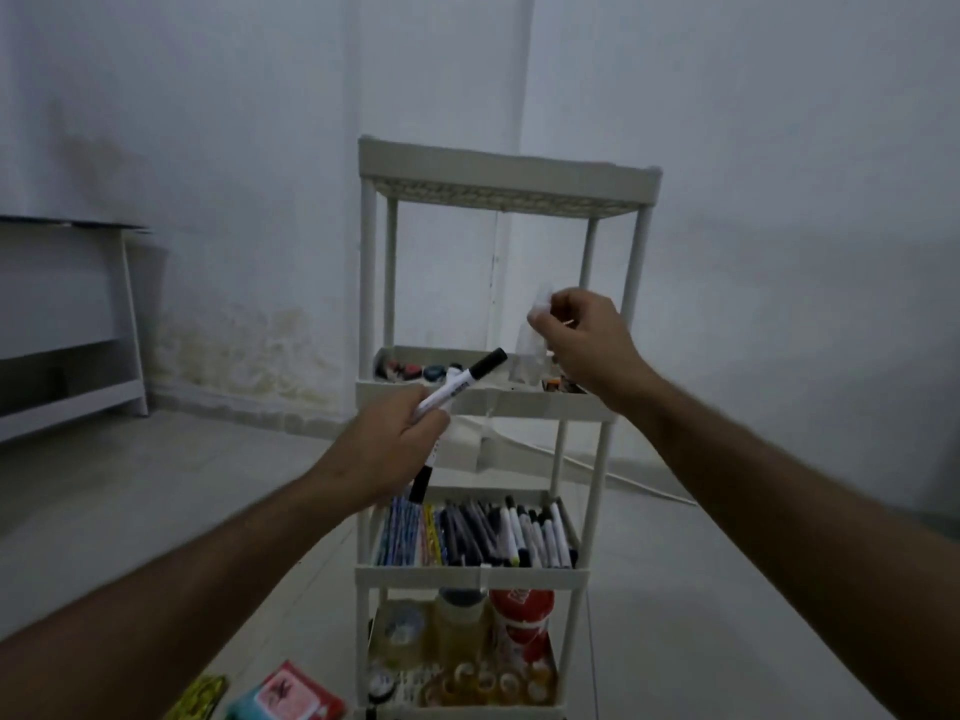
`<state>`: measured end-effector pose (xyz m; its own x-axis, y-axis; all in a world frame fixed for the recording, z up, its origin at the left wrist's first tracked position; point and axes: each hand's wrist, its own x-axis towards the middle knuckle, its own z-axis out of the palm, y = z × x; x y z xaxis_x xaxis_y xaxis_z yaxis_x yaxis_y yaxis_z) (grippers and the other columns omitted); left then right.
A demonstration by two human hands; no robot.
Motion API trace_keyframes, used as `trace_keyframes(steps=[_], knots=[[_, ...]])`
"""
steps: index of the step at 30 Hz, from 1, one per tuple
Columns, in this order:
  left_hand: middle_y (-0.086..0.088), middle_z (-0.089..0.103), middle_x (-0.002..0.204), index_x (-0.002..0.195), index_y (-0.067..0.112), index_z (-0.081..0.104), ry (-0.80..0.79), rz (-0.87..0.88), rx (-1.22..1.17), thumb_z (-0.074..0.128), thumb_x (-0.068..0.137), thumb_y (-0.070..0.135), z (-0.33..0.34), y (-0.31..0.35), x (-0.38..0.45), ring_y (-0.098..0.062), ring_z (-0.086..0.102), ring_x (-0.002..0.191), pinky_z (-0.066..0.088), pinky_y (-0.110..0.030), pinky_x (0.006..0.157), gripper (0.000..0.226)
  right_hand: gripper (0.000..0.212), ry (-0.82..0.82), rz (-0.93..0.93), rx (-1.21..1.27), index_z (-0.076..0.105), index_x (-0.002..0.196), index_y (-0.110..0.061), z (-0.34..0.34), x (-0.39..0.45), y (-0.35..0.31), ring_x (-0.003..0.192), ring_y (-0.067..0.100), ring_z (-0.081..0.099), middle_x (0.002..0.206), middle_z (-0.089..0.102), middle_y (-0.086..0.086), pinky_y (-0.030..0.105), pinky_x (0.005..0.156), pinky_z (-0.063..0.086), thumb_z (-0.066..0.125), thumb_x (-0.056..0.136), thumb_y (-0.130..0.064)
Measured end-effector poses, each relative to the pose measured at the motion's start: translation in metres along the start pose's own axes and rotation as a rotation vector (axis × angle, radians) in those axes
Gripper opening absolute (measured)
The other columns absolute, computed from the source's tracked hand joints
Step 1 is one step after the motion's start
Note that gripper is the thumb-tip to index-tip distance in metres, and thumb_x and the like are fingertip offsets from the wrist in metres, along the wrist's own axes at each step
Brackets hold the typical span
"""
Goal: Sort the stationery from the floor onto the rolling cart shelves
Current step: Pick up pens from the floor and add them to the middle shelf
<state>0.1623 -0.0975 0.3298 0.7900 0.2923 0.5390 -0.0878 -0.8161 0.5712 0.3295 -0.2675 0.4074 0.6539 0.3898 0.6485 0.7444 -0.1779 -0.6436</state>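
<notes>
A white rolling cart (506, 176) with several shelves stands in front of me. My left hand (397, 441) grips white markers with black caps (470, 379), one pointing up right, another sticking out below. My right hand (584, 340) pinches a small clear plastic bag (535, 324) above the second shelf (483, 400), which holds small round items. The third shelf (467, 576) is filled with pens, pencils and markers (478, 532). The bottom shelf holds glue bottles and tape rolls (483, 683).
On the floor at the bottom left lie a red card pack (301, 691), a teal item (249, 711) and a yellow patterned item (200, 698). A white table (72, 314) stands at the left wall. A white cable (623, 478) runs behind the cart.
</notes>
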Motion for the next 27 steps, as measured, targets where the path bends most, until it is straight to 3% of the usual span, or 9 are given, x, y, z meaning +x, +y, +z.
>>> trace_keyframes(steps=[2,8,12,18,25,27], knots=[[0.001,0.054,0.066,0.084,0.015,0.058,0.028,0.012,-0.019,0.051,0.102,0.031,-0.002,0.004,0.028,-0.015,0.048,0.055,0.033,-0.029,0.052,0.025,0.027,0.016,-0.002,-0.091,0.065,0.106,-0.010,0.000,0.034,-0.001,0.088,0.021,0.066,0.097,0.067,0.005,0.040,0.074,0.058,0.059,0.097,-0.034],[0.001,0.056,0.069,0.082,0.017,0.054,0.112,0.002,-0.062,0.049,0.103,0.031,0.004,0.001,0.078,-0.017,0.049,0.057,0.033,-0.028,0.051,0.026,0.019,-0.054,-0.002,-0.495,0.052,0.096,-0.007,0.016,0.108,0.022,0.084,0.024,0.053,0.092,0.054,0.008,0.029,0.067,0.036,0.056,0.099,-0.026],[-0.003,0.053,0.071,0.084,0.015,0.054,0.100,-0.030,-0.121,0.046,0.104,0.031,0.005,-0.002,0.095,-0.016,0.046,0.059,0.034,-0.029,0.053,0.027,0.021,-0.173,0.124,-0.608,0.061,0.103,-0.001,0.029,0.137,0.034,0.090,0.027,0.066,0.099,0.065,0.015,0.027,0.060,0.044,0.060,0.095,-0.020],[-0.001,0.056,0.070,0.080,0.021,0.056,0.008,-0.063,-0.109,0.044,0.104,0.043,0.016,-0.018,0.108,-0.016,0.051,0.060,0.037,-0.028,0.055,0.034,0.025,-0.157,0.188,-0.710,0.060,0.110,0.000,0.042,0.140,0.055,0.093,0.028,0.068,0.107,0.065,0.017,0.031,0.073,0.057,0.067,0.089,-0.013],[-0.005,0.059,0.072,0.085,0.016,0.060,-0.016,-0.107,-0.049,0.042,0.103,0.047,0.016,-0.021,0.112,-0.020,0.053,0.062,0.039,-0.030,0.058,0.040,0.021,-0.079,0.142,-0.779,0.059,0.103,-0.003,0.041,0.128,0.059,0.092,0.029,0.065,0.104,0.064,0.015,0.033,0.071,0.053,0.070,0.085,-0.004],[-0.004,0.058,0.071,0.084,0.017,0.060,-0.008,-0.100,-0.050,0.042,0.104,0.046,0.015,-0.019,0.110,-0.018,0.052,0.061,0.037,-0.029,0.056,0.039,0.017,-0.038,0.096,-0.770,0.058,0.102,-0.002,0.038,0.123,0.052,0.084,0.024,0.060,0.096,0.060,0.013,0.031,0.067,0.048,0.067,0.088,-0.003]])
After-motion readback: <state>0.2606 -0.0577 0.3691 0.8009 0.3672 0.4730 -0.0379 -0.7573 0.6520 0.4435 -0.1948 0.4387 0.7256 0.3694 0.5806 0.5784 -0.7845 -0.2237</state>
